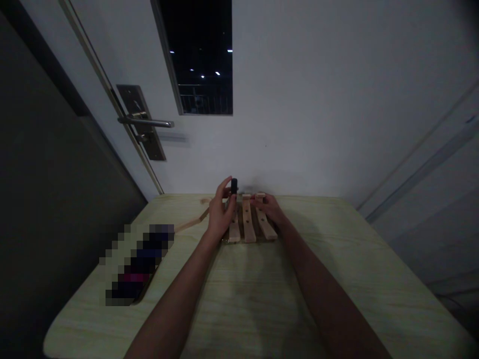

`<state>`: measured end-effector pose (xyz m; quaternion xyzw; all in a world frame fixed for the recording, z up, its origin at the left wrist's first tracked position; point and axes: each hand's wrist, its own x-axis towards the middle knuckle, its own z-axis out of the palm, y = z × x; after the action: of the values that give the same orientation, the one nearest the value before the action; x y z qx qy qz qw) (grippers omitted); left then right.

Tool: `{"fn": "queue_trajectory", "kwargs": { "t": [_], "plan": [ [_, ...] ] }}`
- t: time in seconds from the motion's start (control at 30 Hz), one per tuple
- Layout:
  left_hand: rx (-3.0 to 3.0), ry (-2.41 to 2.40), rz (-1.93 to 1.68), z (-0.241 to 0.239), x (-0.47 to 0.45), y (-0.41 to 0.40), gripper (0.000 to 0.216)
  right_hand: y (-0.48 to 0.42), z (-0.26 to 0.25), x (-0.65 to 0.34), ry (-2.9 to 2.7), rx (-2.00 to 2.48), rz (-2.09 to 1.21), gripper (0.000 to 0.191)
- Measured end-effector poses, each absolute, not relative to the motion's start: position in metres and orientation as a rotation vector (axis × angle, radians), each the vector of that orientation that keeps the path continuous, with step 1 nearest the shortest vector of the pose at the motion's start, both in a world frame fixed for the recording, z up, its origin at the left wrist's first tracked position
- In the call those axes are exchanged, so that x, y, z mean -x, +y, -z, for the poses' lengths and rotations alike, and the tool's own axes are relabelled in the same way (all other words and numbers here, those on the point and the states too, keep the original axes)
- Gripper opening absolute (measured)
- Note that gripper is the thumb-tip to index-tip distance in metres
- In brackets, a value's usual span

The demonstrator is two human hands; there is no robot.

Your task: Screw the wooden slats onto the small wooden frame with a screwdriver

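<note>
Three pale wooden strips with small dark holes lie side by side on the table: a left strip (pixel 234 232), a middle strip (pixel 248 227) and a right strip (pixel 268 229). Something brownish and shiny shows beneath them. My left hand (pixel 220 209) is closed at the far end of the left strip, pinching a small upright black block (pixel 234 186). Around the far end of the right strip, my right hand (pixel 271 207) has its fingers closed, their tips near the middle strip. Another thin, bent wooden piece (pixel 190 223) lies left of my left hand, partly hidden behind it.
A blurred-out dark flat object (pixel 145 264) lies on the table's left side. The pale wood-grain table (pixel 337 279) has rounded front corners. Its back edge meets a white door (pixel 318 99) with a metal handle (pixel 149 122) and a dark window (pixel 202 55).
</note>
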<state>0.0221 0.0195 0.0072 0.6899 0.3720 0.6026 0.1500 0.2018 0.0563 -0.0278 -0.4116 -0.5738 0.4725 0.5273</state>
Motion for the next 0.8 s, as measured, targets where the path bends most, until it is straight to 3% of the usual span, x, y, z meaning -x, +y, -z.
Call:
{"fn": "queue_trajectory", "kwargs": {
  "t": [0.5,0.8],
  "plan": [
    [-2.097,1.148,-1.895,-0.0097,-0.0215,0.0219,0.037,0.0563,0.0268,-0.2010,-1.331,1.020,-1.169,0.034],
    [-2.093,1.111,-1.812,-0.0080,-0.0215,0.0210,0.046,0.0611,0.0313,-0.2018,-1.342,1.028,-1.149,0.036]
  ]
}}
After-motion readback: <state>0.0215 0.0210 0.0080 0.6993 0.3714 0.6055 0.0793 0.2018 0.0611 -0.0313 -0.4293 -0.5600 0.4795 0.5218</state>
